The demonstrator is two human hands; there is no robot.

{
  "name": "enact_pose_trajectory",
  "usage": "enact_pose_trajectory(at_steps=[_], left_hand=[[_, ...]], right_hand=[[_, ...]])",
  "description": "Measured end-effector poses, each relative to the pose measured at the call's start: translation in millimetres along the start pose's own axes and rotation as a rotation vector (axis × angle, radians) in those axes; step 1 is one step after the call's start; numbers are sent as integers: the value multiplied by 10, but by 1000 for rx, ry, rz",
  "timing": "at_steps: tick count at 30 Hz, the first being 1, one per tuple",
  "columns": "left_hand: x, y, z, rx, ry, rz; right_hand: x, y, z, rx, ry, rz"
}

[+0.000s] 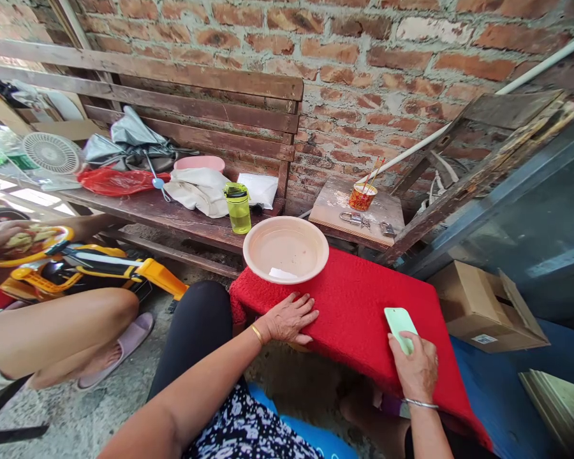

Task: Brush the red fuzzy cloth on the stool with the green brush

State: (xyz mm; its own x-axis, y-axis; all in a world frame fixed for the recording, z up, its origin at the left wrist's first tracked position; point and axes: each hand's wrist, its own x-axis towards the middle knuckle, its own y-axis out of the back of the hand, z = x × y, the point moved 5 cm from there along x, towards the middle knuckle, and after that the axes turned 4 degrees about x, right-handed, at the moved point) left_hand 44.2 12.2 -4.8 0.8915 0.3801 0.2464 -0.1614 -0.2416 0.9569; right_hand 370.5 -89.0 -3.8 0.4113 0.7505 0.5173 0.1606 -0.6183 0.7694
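Note:
A pale green phone [398, 319] is gripped by my right hand [417, 366] over the right part of the red cloth [363, 299]. My left hand [289, 319] lies flat with fingers spread on the near edge of that cloth, holding nothing. Just beyond it stands a wide beige basin [251, 252] with what looks like water inside. A small white piece [282, 273] shows at the basin's near side.
Behind the basin, a green bottle [239, 210] stands on a wooden bench [191, 231] with bags and a fan [52, 153]. A small table [335, 204] bears a cup [362, 197] and padlocks [354, 219]. Right is a cardboard box [478, 306]; another person sits left.

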Motion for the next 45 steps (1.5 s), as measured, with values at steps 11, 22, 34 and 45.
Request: enact_pose_trajectory(at_steps=[11, 22, 34, 45], left_hand=[[-10, -21, 21, -35, 7, 25], [17, 24, 13, -61, 7, 11], [8, 6, 15, -62, 4, 44], [9, -11, 7, -81, 15, 19]], right_hand=[[-1, 61, -36, -4, -16, 16], [14, 70, 16, 10, -43, 31], [70, 360, 729, -107, -531, -5], [30, 62, -296, 181, -99, -44]])
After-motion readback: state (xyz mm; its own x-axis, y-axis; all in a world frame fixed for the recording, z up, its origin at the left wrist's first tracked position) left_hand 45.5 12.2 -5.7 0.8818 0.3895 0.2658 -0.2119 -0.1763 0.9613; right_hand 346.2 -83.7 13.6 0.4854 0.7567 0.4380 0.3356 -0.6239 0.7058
